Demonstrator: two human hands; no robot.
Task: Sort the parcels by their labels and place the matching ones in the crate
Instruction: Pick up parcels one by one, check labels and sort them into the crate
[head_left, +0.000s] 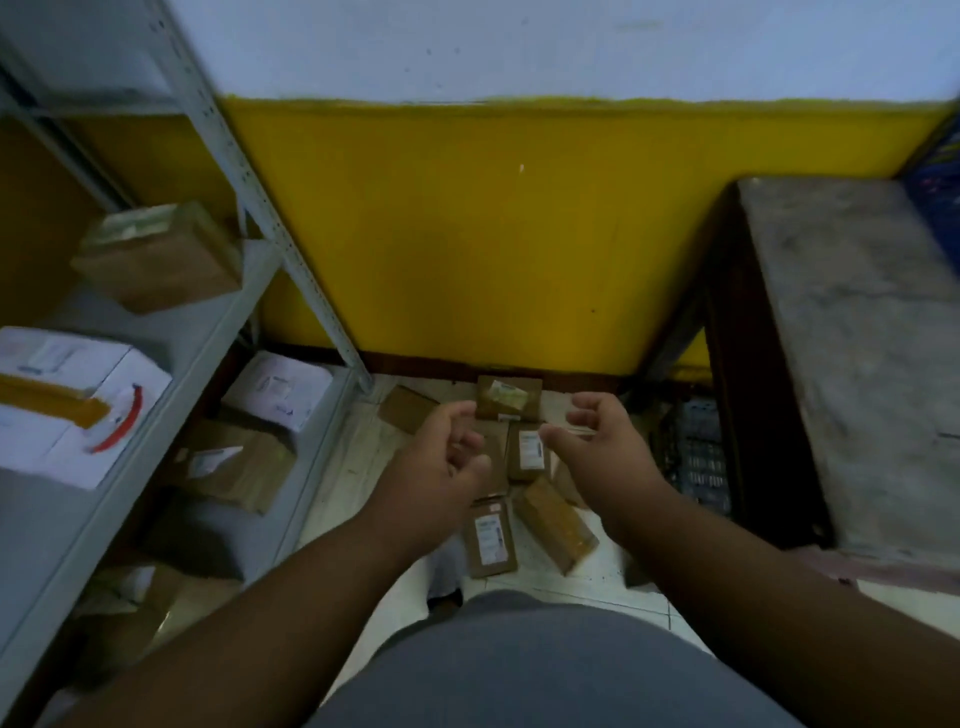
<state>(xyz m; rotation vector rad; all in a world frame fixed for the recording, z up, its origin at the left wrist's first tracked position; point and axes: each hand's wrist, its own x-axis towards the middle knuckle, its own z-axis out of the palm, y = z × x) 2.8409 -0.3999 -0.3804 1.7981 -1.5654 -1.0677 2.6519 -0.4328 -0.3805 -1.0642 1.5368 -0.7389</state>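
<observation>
Brown kraft parcels lie scattered on the pale tiled floor (530, 577), in the gap between the grey metal shelving (218, 332) on the left and a dusty grey-topped bench (852, 332) on the right. Yellow-painted wall (493, 234) behind, white above.

Dark slatted crate (693, 457): on the floor under the bench's left edge, just right of the pile. Nearer the right hand.

Both hands hang above the pile and hold nothing. Left hand (441, 462): fingers loosely curled, empty. Right hand (597, 441): fingers half spread and bent, also empty.

Key relation: the parcels sit below and between the two hands. The labelled parcel (529, 452) lies in the gap between them, long axis running away from the person; it looks a shade nearer the right thumb. A second labelled parcel (489, 538) lies closer to the body, same axis, under the left wrist. A plain parcel (555, 525) slants diagonally beside it. A taped one (509, 397) rests against the wall.

Likely next: reach straight down for a parcel, then swing right to the crate.

Labels: white stickers with dark print, too blurred to read. White boxes (78, 400) on the shelf show red and blue marks, no legible brand.
</observation>
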